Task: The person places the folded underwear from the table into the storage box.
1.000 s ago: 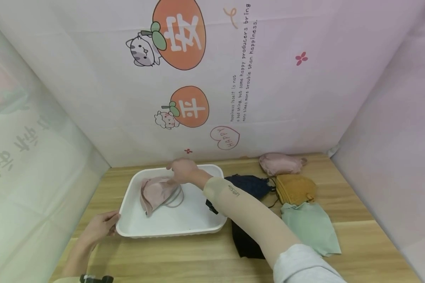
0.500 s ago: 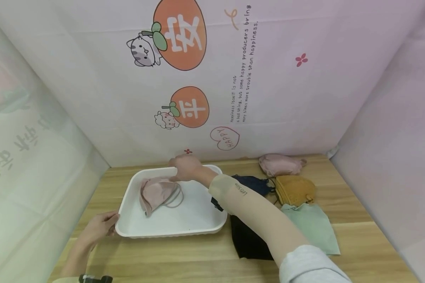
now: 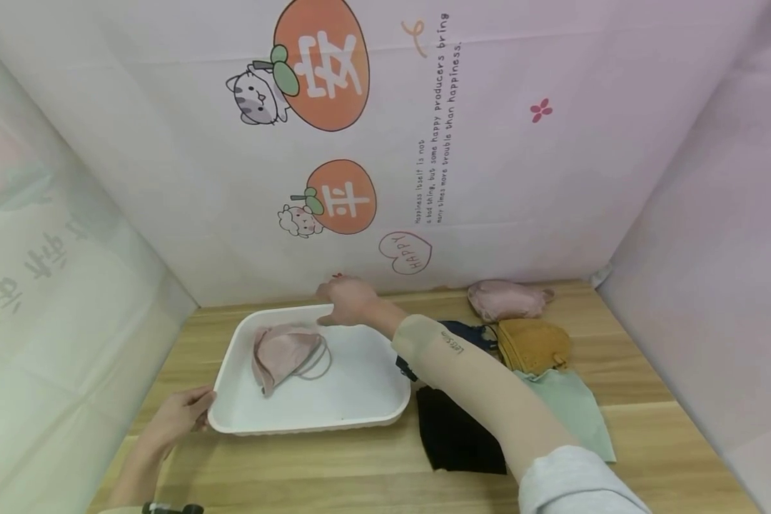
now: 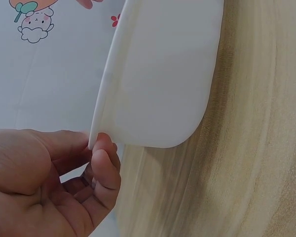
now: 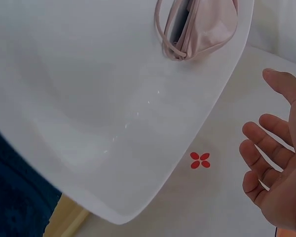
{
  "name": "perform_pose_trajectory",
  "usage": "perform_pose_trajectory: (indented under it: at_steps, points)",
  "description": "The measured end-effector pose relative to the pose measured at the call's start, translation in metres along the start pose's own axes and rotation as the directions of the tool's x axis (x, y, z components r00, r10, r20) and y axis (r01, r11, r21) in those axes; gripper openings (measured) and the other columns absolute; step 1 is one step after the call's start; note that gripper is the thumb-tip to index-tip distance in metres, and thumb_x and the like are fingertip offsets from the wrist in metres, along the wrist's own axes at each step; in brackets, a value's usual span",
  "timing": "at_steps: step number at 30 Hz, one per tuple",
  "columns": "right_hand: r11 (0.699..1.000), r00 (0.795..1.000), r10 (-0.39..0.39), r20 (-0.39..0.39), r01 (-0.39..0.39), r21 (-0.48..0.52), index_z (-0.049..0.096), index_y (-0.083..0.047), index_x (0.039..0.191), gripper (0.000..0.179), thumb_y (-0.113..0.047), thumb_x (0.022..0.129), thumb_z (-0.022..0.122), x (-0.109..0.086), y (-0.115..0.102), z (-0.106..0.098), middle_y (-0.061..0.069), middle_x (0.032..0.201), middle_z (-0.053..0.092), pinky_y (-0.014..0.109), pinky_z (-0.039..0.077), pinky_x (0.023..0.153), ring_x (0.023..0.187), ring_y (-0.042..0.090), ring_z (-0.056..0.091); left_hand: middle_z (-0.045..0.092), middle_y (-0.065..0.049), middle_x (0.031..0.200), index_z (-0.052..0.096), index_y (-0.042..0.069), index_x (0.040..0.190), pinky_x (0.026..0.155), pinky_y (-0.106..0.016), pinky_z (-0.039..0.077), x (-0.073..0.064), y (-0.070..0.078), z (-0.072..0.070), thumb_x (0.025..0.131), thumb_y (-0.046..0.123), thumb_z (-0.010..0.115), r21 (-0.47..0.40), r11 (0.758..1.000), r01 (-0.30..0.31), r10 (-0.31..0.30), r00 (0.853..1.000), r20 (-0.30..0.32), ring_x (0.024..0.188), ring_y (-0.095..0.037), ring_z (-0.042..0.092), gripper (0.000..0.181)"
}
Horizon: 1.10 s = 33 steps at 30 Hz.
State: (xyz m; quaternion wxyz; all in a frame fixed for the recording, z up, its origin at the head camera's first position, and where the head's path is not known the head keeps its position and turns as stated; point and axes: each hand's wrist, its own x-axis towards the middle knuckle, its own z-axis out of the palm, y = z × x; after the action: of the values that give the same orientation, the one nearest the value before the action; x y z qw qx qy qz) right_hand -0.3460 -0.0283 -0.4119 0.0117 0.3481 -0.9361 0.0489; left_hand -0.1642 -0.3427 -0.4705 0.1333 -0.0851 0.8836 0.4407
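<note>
White tray (image 3: pixel 360 385) sits toward the wooden tabletop's (image 3: pixel 295 471) far-left corner; a pink looped fabric piece (image 3: pixel 285 353) lies inside, nearer the tray's left edge. Steadying the tray seems the step in hand; shifting it would call for a second grip. The left hand (image 3: pixel 178 414) pinches its near-left corner; the right hand (image 3: pixel 352 300), fingers loosely parted, holds nothing by the far edge.

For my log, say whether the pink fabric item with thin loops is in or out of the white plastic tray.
In: the pink item lies inside the white tray, ringed by its rim.
</note>
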Motion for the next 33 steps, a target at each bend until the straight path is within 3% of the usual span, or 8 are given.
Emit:
perform_pose_trajectory:
  at_steps: [14, 25, 33]
  points:
    - [0.999, 0.999, 0.046, -0.02, -0.046, -0.012, 0.055, -0.027, 0.129, 0.061, -0.059, 0.079, 0.064, -0.013, 0.022, -0.011, -0.009, 0.124, 0.062, 0.03, 0.049, 0.098, 0.112, 0.01, 0.058, 0.062, -0.012, 0.095, 0.038, -0.011, 0.136, 0.066, -0.023, 0.055, -0.002, -0.002, -0.001, 0.101, 0.022, 0.041, -0.008, 1.0, 0.009, -0.009, 1.0, 0.013, 0.075, -0.012, 0.058, 0.048]
    - [0.987, 0.994, 0.11, -0.029, -0.105, 0.123, 0.055, -0.025, 0.129, 0.061, -0.052, 0.077, 0.07, -0.022, 0.041, -0.016, -0.006, 0.116, 0.064, 0.031, 0.053, 0.089, 0.105, 0.012, 0.059, 0.061, -0.011, 0.091, 0.037, -0.011, 0.136, 0.065, -0.022, 0.055, 0.0, -0.004, -0.001, 0.101, 0.021, 0.041, -0.038, 0.999, 0.0, 0.001, 1.0, 0.025, 0.073, -0.011, 0.058, 0.048]
    - [0.983, 0.99, 0.131, -0.043, -0.124, 0.135, 0.056, -0.024, 0.128, 0.06, -0.051, 0.077, 0.071, -0.027, 0.054, -0.016, -0.004, 0.119, 0.064, 0.03, 0.053, 0.089, 0.106, 0.013, 0.06, 0.06, -0.008, 0.089, 0.038, -0.011, 0.136, 0.065, -0.023, 0.054, 0.001, -0.002, -0.001, 0.101, 0.02, 0.04, -0.032, 0.999, 0.005, -0.004, 1.0, 0.024, 0.073, -0.012, 0.057, 0.047]
